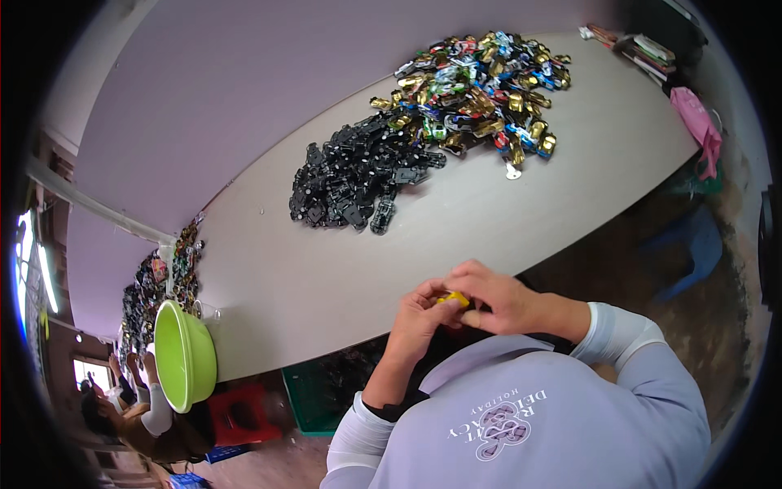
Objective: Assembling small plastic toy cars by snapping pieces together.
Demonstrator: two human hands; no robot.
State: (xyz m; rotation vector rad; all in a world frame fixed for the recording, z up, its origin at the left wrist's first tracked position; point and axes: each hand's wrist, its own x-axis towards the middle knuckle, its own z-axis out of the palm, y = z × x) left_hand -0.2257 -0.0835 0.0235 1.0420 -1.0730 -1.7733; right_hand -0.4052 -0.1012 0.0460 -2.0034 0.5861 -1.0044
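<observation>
Workpiece: 1 yellow piece [456, 299], small, located between the 2 hands in front of the torso, at the near edge of the counter [505, 220]. Its exact shape is partly covered by the fingers.

Left hand [419, 319]: the grip pinches the yellow piece from the left, thumb and index finger pressed against it. Right hand [498, 298]: the grip is closed on the yellow piece from the right, fingers curled above and thumb below; some fingertip contact is hidden.

Counter layout: beyond the hands lies 1 heap of black parts [350, 175]. Adjoining it on the far right is 1 heap of toy cars [481, 90] in gold, blue, green and red; the 2 heaps touch where they meet. At the left end stands 1 lime-green basin [186, 359], with 1 clear cup [208, 311] just beside it. A stack of papers [649, 54] occupies the far right corner, near a pink bag [697, 126].

Below counter level: 1 dark green crate [303, 407], 1 red stool [240, 413] and, to the right, 1 blue stool [694, 251].
</observation>
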